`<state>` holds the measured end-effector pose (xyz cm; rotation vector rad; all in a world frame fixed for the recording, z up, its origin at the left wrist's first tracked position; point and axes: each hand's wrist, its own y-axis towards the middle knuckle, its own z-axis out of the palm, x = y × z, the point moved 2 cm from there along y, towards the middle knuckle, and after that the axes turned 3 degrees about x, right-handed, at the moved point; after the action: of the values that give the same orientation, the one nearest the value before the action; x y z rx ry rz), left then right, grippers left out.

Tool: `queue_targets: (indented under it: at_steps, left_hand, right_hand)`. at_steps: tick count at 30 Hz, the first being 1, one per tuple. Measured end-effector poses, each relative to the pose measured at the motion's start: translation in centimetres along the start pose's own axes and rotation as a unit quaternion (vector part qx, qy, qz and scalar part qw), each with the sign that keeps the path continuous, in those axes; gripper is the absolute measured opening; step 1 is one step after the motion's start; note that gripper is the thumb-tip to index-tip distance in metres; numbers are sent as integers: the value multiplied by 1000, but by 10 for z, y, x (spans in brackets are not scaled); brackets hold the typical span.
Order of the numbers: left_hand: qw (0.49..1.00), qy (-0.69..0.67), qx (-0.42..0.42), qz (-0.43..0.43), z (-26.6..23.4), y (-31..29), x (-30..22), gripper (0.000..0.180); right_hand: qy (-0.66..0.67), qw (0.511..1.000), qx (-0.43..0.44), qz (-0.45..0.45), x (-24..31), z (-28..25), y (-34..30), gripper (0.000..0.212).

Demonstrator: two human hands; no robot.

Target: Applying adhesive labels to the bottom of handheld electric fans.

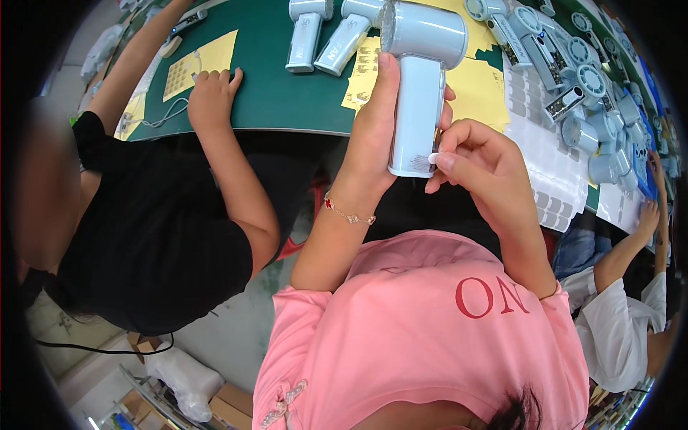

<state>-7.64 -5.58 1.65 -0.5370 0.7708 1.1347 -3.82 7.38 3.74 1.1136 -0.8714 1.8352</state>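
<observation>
A light blue handheld fan (416, 107) is held upright in front of me, its round head at the top. My left hand (376, 118) wraps round the handle, the thumb along its left side and fingertips showing at the right. Close to the handle's lower right edge, my right hand (480, 161) is closed in a pinch. Between its thumb and forefinger is a small white piece (433, 158), perhaps a sticker, at the fan's base beside a small printed label (421, 163). Whether the white piece is stuck to the fan I cannot tell.
Two light blue fans (306, 39) lie on the green table (287, 100). Yellow sheets (476, 89) and white sticker sheets (548, 154) are to the right, below a heap of fans (573, 72). A co-worker in black (158, 222) sits at left, another in white (613, 330) at right.
</observation>
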Motion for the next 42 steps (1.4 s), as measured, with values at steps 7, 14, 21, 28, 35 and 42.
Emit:
queue_targets:
  at_steps: [7, 14, 21, 28, 35, 42]
  left_hand:
    - [1000, 9, 13, -6, -4, -1, -1, 68]
    - [1000, 3, 8, 16, -1, -5, -2, 62]
    - [1000, -5, 24, 13, -6, -7, 0, 61]
    - [1000, -1, -11, 25, -2, -10, -3, 62]
    - [999, 19, -26, 27, -1, -13, -4, 67]
    - [999, 36, -7, 28, -4, -15, -4, 62]
  right_hand:
    - [-62, 998, 8, 25, 6, 0, 0, 11]
    - [-84, 996, 8, 22, 6, 2, -1, 12]
    - [-84, 996, 9, 21, 6, 5, -3, 12]
    - [-89, 996, 0, 4, 2, 8, -2, 10]
    - [-96, 995, -3, 0, 2, 10, -2, 10]
    - [-94, 996, -2, -11, -1, 10, -2, 9]
